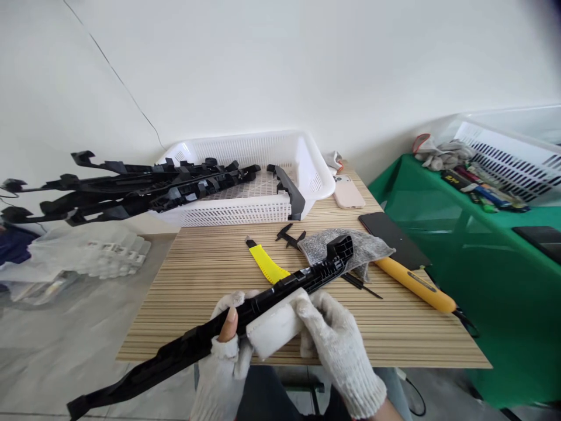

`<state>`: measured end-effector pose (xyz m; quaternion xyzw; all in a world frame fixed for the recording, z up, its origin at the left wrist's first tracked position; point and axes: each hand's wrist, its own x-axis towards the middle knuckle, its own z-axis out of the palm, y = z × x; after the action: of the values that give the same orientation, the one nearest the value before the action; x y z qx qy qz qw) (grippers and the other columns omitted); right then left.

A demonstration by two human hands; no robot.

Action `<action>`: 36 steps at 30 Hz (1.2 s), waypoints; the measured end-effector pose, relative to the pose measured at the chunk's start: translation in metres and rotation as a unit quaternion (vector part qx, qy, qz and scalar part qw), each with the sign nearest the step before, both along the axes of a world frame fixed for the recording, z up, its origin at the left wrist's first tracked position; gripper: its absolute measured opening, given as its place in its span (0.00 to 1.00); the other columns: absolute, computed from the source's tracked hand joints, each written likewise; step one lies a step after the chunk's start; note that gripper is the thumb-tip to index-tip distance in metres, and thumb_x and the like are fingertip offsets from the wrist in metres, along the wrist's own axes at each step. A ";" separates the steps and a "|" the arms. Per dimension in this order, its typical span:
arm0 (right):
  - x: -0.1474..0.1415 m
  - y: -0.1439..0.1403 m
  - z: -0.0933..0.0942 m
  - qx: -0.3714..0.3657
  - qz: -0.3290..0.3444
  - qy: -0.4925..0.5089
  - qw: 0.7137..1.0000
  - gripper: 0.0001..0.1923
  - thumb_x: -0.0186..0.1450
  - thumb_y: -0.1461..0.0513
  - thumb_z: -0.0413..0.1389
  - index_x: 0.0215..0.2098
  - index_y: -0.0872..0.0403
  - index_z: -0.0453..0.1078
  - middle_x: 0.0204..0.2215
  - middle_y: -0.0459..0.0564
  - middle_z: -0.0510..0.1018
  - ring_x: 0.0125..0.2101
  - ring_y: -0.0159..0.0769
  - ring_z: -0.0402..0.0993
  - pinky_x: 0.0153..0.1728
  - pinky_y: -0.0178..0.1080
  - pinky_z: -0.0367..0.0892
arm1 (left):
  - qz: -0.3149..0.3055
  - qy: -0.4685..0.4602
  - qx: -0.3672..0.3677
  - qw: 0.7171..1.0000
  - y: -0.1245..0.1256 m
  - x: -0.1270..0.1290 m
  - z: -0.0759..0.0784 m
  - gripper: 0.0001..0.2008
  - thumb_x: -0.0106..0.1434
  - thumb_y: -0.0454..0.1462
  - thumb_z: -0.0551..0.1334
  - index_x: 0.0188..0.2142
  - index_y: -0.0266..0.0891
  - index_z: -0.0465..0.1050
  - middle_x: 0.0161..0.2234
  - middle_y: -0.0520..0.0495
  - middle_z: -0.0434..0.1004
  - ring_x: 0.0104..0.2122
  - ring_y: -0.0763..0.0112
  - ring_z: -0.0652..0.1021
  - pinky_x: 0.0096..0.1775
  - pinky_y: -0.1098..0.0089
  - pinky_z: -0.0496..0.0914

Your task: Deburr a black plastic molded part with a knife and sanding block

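Left hand [225,351], white knit glove with one bare fingertip, fingers clamped around a long black moulded plastic part [219,333]. Right hand [337,345], same knit glove, fingers closed on a white block [276,327] pressed against the part. Part: slim, ribbed, held over the near table edge; long axis runs from lower left to upper right, blocky end pointing toward the far right. Striped wooden table [197,280]: yellow-handled blade [267,263], grey cloth [363,248], orange-handled tool [416,285], dark phone [394,238]. Far: white perforated basket [307,158] holding similar black parts [144,187].
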<state>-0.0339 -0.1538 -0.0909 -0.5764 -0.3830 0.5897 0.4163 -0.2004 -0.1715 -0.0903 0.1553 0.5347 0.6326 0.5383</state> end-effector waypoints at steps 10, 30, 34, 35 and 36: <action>0.068 0.010 -0.002 -0.007 -0.208 -0.018 0.978 0.32 0.54 0.36 0.62 0.36 0.55 0.69 0.14 0.39 0.65 0.15 0.26 0.59 0.14 0.28 0.52 | -0.009 0.072 -0.009 0.997 -0.002 0.009 0.012 0.22 0.53 0.54 0.72 0.36 0.39 0.77 0.23 0.49 0.79 0.07 0.89 0.57 0.09 0.85 0.48; -0.005 -0.006 -0.001 0.015 -0.007 -0.028 0.999 0.26 0.62 0.39 0.57 0.27 0.52 0.66 0.15 0.42 0.66 0.16 0.31 0.62 0.16 0.32 0.60 | -0.094 -0.090 -0.029 0.991 -0.008 -0.018 -0.020 0.13 0.55 0.43 0.73 0.40 0.46 0.80 0.22 0.51 0.78 0.10 0.81 0.63 0.11 0.78 0.57; 0.007 -0.008 0.003 0.065 0.026 0.017 0.997 0.26 0.61 0.40 0.59 0.24 0.53 0.65 0.16 0.43 0.66 0.17 0.27 0.60 0.17 0.30 0.58 | -0.087 -0.116 -0.034 0.989 -0.007 -0.011 -0.012 0.14 0.59 0.47 0.70 0.40 0.43 0.78 0.19 0.53 0.75 0.09 0.83 0.60 0.10 0.80 0.55; 0.012 -0.010 0.003 0.069 0.063 0.041 0.995 0.26 0.60 0.41 0.60 0.24 0.54 0.66 0.16 0.43 0.66 0.16 0.26 0.58 0.16 0.30 0.57 | -0.087 -0.125 -0.029 0.988 -0.007 -0.009 -0.009 0.14 0.60 0.48 0.70 0.38 0.42 0.77 0.16 0.55 0.72 0.08 0.83 0.59 0.10 0.80 0.54; 0.017 -0.012 0.004 0.062 0.103 0.068 0.990 0.26 0.59 0.41 0.61 0.25 0.55 0.67 0.15 0.42 0.65 0.14 0.25 0.56 0.15 0.29 0.54 | -0.086 -0.138 -0.021 0.986 -0.006 -0.008 -0.006 0.13 0.59 0.47 0.70 0.37 0.42 0.76 0.14 0.57 0.68 0.08 0.84 0.57 0.10 0.81 0.53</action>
<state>-0.0167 -0.1662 -0.0872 -0.4657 -0.4472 0.6423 0.4131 -0.2086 -0.1774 -0.0958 0.1008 0.4530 0.5880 0.6625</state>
